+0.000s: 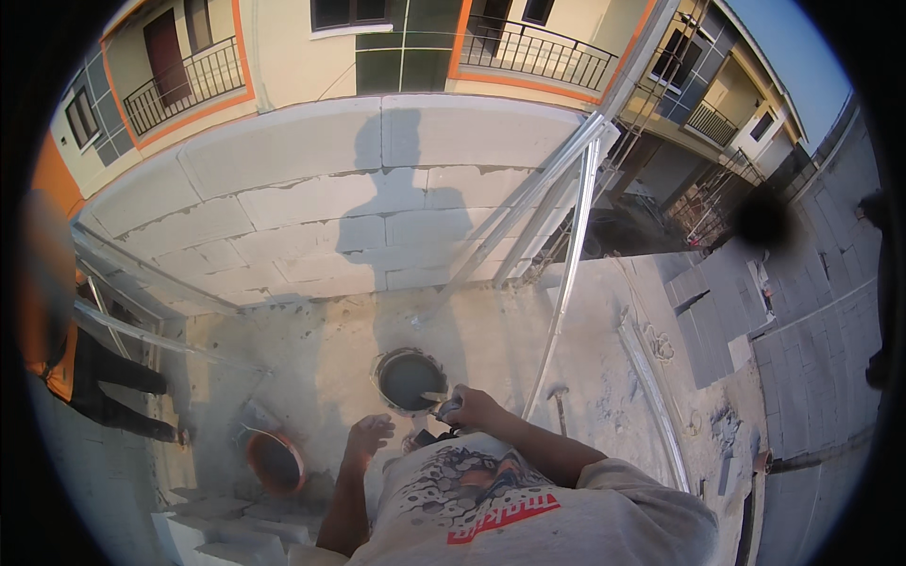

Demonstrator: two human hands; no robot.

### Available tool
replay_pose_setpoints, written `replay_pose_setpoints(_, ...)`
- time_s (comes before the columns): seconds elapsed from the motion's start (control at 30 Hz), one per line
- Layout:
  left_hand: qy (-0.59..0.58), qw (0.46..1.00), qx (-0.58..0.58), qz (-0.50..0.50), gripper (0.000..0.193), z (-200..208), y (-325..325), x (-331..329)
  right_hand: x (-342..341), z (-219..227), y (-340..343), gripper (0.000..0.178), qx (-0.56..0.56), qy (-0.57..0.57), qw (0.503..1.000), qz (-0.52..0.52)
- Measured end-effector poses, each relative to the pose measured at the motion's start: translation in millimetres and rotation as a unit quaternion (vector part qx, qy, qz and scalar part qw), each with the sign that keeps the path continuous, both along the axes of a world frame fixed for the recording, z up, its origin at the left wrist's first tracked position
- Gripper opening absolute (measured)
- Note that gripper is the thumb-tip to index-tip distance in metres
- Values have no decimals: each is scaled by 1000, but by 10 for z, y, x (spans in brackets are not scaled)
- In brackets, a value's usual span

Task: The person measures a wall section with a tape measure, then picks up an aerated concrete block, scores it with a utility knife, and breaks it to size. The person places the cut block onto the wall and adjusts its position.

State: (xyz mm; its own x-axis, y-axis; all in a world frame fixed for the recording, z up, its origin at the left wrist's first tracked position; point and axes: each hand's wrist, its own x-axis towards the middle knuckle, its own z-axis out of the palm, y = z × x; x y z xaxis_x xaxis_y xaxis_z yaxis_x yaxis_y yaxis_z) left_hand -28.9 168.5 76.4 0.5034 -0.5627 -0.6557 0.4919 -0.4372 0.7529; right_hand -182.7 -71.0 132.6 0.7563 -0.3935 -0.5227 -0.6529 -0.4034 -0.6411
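Observation:
A round bucket (411, 379) of grey, wet-looking material stands on the floor in front of me, its rim crusted. Just beyond my body, my right hand (467, 409) is closed around a small hand tool (433, 397) with a pale end, which reaches over the bucket's near rim. The tool's exact kind is hard to make out, and my fingers hide its grip. To the left and nearer to me, my left hand (372, 433) is raised with loosely bent fingers and nothing visible in it.
A low wall of pale blocks (283, 208) rises ahead, with metal profiles (578, 226) leaning at its right end. An orange-rimmed bucket (276, 462) sits at lower left, and a hammer (560, 406) to the right. Another person (104, 377) stands at far left. Grey blocks (713, 321) are stacked right.

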Motion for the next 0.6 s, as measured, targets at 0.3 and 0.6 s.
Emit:
replay_pose_setpoints(0.3,-75,992,22,95,39,23,39,-6,99,-136,-429,61,93,-29,995,-11)
replay_pose_setpoints(0.6,-120,955,160,219,45,-79,-577,-1104,103,-789,-1667,48,60,78,984,147)
